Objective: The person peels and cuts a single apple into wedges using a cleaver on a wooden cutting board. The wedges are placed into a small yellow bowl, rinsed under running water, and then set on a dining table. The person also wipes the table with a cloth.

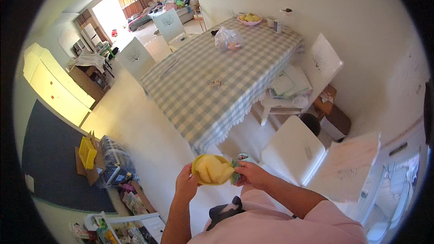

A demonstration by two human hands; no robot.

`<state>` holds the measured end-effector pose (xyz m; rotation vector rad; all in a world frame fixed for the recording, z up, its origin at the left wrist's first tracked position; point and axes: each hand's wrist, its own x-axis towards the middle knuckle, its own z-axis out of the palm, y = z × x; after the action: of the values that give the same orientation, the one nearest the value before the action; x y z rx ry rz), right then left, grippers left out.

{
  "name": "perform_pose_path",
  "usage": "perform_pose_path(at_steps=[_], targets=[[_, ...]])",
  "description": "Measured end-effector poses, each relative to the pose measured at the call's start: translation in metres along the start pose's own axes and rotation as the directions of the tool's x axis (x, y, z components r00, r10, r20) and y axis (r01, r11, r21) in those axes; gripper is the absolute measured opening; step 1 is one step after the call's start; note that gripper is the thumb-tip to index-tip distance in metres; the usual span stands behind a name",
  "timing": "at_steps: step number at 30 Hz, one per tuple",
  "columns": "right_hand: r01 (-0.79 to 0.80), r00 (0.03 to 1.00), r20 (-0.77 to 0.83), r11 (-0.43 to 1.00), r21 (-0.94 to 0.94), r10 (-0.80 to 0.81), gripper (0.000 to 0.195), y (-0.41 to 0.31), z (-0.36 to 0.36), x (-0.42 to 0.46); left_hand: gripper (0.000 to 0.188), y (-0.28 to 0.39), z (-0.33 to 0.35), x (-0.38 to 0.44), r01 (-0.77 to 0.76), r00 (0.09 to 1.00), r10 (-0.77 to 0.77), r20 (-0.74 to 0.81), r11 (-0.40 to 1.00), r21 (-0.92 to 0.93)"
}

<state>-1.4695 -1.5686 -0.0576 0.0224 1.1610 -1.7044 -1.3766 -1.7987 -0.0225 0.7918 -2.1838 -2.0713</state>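
My left hand (187,180) grips the left rim of a round yellow bowl (195,168), which holds pale yellow pieces (213,169) that look like peeled fruit. At the bowl's right side, my right hand (249,175) has its fingers closed on a crumpled green thing (235,173), too blurred to name; whether these fingers also touch the bowl is unclear. Both hands are in front of my body, just short of the near corner of a table with a checked cloth (203,115).
On the table are small crumbs or shells (216,83), a clear plastic bag (228,39), a pink bowl of yellow fruit (250,22) and a can (277,26). White chairs (295,147) stand at the right. An opened cardboard box (95,162) lies at the left.
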Motion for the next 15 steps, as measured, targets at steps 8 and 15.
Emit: perform_pose_path(at_steps=[8,15], targets=[[0.213,0.967,-0.192,0.95,0.229,-0.17,0.025,-0.168,-0.135,0.171,0.037,0.03,0.033,0.173,0.124,0.99,-0.123,-0.073,0.992,0.015],[0.426,0.875,-0.319,0.893,0.148,-0.364,0.019,-0.319,-0.245,0.349,0.037,0.044,0.006,0.172,0.407,0.787,-0.419,-0.454,0.904,-0.129]])
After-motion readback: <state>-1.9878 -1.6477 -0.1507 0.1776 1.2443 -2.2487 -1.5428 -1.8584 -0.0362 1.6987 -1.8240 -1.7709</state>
